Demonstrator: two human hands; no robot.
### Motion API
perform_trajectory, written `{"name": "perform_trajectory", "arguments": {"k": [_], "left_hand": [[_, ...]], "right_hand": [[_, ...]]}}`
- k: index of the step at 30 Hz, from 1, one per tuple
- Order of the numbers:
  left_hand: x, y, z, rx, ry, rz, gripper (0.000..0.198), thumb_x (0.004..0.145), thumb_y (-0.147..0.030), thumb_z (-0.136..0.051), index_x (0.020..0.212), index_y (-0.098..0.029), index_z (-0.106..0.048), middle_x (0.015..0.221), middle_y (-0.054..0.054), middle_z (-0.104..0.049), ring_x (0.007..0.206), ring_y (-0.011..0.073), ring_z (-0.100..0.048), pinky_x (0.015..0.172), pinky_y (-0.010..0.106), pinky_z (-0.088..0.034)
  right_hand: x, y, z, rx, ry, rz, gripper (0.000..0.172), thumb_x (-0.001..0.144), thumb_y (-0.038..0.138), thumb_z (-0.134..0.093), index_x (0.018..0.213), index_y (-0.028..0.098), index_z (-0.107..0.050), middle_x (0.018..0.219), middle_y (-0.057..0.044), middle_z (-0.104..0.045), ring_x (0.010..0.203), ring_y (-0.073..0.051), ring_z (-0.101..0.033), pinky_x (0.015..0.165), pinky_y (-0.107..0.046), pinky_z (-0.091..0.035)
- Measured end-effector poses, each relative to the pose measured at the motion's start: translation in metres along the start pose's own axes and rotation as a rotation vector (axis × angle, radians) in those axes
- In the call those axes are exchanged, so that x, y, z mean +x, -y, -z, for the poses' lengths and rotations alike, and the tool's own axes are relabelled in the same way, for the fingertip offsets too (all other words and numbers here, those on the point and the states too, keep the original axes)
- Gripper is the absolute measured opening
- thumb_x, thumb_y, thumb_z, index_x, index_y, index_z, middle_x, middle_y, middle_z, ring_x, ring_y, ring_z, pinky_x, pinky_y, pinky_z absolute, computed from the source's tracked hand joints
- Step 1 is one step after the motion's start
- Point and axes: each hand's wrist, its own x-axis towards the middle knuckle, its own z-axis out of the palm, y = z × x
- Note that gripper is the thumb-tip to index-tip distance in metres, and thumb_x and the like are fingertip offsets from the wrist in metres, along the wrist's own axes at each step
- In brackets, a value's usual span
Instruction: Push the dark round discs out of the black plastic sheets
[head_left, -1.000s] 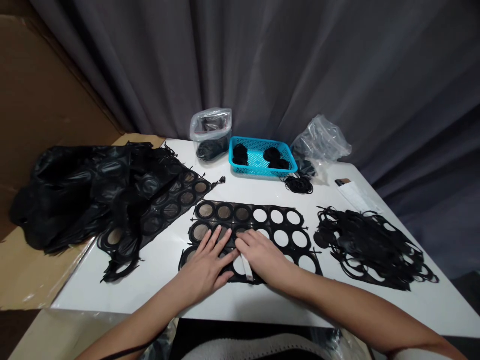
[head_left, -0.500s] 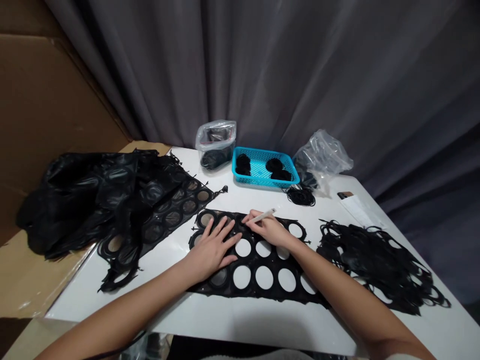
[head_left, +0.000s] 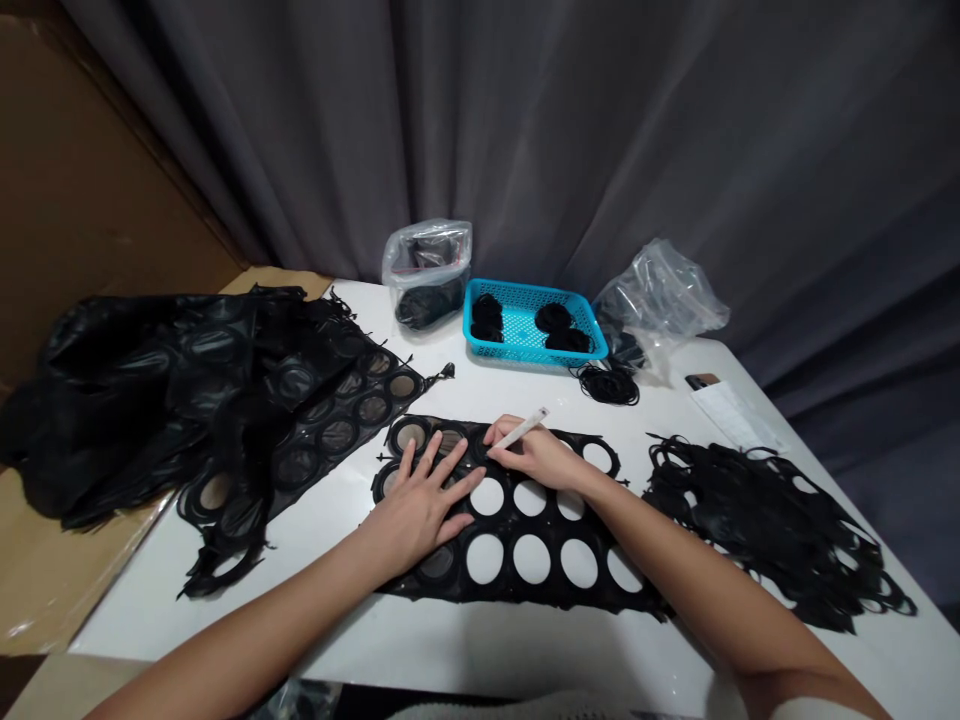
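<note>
A black sheet (head_left: 525, 590) punched with round holes lies flat on the white table (head_left: 480, 645) in front of me. My left hand (head_left: 420, 505) presses on its left part, fingers spread and flat. My right hand (head_left: 534, 455) rests on the sheet's far edge, fingers pinched round a thin white tool (head_left: 523, 428) that points up and to the right. Its tip sits by a ring still filled in the sheet's top row. Most holes on the right side of the sheet show the white table through them.
A heap of black sheets (head_left: 187, 390) covers the left of the table. A tangle of black offcuts (head_left: 757, 510) lies on the right. At the back stand a blue basket (head_left: 529, 318), two clear bags (head_left: 427, 270) and a coil of black rings (head_left: 609, 384). A cardboard box (head_left: 82, 220) stands left.
A second ago both hands lay near the sheet's front, the white tool flat under my right hand. The right hand has moved to the far row and now holds the tool like a pen.
</note>
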Motion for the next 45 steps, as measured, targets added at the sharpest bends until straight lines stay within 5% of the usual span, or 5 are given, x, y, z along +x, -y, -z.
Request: {"name": "perform_trajectory", "arguments": {"k": [10,17,23,27,45], "left_hand": [[-0.003,-0.004,0.000,-0.013,-0.048,0.075,0.069,0.087,-0.037,-0.072,0.148,-0.039,-0.041,0.164,0.011,-0.018,0.146,0.0503,-0.017,0.109,0.069,-0.026],[-0.002,-0.005,0.004,-0.007,-0.042,0.094,0.067,0.086,-0.047,-0.072,0.146,-0.041,-0.044,0.161,0.013,-0.026,0.144,0.0524,-0.020,0.106,0.071,-0.028],[-0.021,0.018,0.004,0.009,-0.080,0.102,0.066,0.094,-0.053,-0.059,0.147,-0.018,-0.044,0.157,0.021,-0.032,0.146,0.0401,-0.028,0.112,0.059,-0.032],[-0.035,0.024,0.003,0.018,-0.088,0.084,0.062,0.093,-0.048,-0.062,0.147,-0.024,-0.045,0.160,0.016,-0.030,0.148,0.0386,-0.023,0.114,0.057,-0.030],[-0.038,0.022,-0.002,0.000,-0.117,0.109,0.057,0.094,-0.049,-0.061,0.145,-0.027,-0.049,0.161,0.013,-0.028,0.148,0.0411,-0.019,0.115,0.059,-0.025]], "right_hand": [[-0.024,0.008,-0.041,-0.485,-0.108,0.136,0.019,0.091,0.006,-0.048,0.101,0.019,-0.058,0.116,-0.014,-0.062,0.106,-0.026,-0.055,0.090,-0.040,-0.046],[-0.001,-0.015,0.014,-0.237,-0.546,-0.071,0.016,0.098,0.026,-0.044,0.088,0.020,-0.055,0.095,-0.009,-0.069,0.076,-0.021,-0.060,0.071,-0.032,-0.045],[0.026,0.014,-0.018,-0.012,-0.212,0.076,0.017,0.097,0.028,-0.046,0.088,0.021,-0.058,0.096,-0.004,-0.070,0.080,-0.017,-0.062,0.074,-0.028,-0.046],[0.034,0.021,-0.041,0.004,-0.016,0.145,0.012,0.094,0.022,-0.050,0.087,0.020,-0.060,0.095,-0.004,-0.067,0.083,-0.016,-0.061,0.076,-0.028,-0.047],[0.040,0.020,-0.035,0.021,0.073,0.080,0.006,0.090,0.019,-0.056,0.087,0.019,-0.061,0.098,-0.003,-0.063,0.088,-0.017,-0.059,0.081,-0.030,-0.047]]}}
